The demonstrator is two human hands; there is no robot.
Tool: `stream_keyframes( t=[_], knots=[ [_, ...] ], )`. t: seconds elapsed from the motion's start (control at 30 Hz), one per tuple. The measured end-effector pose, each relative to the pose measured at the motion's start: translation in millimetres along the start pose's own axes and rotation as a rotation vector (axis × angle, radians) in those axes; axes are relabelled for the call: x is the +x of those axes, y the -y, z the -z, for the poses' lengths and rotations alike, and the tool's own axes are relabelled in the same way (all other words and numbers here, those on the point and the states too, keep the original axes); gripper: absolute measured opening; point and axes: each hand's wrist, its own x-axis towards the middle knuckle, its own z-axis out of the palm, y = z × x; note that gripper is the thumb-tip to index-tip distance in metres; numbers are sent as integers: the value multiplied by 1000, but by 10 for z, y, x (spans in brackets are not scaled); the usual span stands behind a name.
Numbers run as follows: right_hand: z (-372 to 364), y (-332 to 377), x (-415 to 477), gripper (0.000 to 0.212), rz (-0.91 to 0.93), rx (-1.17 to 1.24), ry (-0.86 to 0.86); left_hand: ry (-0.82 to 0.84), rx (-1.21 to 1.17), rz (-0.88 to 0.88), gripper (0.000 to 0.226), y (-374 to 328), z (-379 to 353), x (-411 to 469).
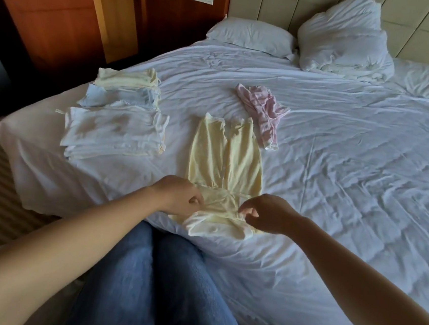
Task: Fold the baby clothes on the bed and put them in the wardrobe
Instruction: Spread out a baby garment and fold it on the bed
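1. The left hand (180,196) has its fingers curled onto the near end of one yellow garment (227,158), gathering a fold of the fabric.
2. The right hand (268,215) pinches the same near end from the other side, thumb and fingertips closed on the cloth.
3. The rest of that garment lies flat and lengthwise on the bed (339,175), pointing away from two knees in blue jeans (154,275).
4. One pink garment (263,114) lies crumpled just beyond it, to the right.
5. Three folded pieces sit in a row to the left: a white folded piece (113,130), a blue folded piece (119,96) and a cream folded piece (129,79).
6. At the head lie one flat pillow (250,33) and a bunched heap of bedding (345,43).
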Motion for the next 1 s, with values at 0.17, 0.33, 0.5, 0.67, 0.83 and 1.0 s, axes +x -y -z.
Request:
stream_keyframes(
  t=[0.17,0.33,0.5,0.67,0.83,1.0],
  knots=[
    [251,-40,585,32,-27,49,-114,-220,-161,172,29,223,178,448],
    [526,-230,1387,32,-63,92,-136,-310,-270,289,21,616,381,1021],
    [649,-511,2324,34,-149,182,-165,-327,-352,396,20,1077,447,1755],
    [643,-827,3291,40,-187,243,-214,-350,-430,491,34,1427,395,2504],
    [580,-1005,3908,54,-247,236,-154,-391,-406,573,33,1660,298,2930],
    [450,-1010,4205,61,-304,236,-93,-453,-394,581,17,1873,268,2977]
  ],
)
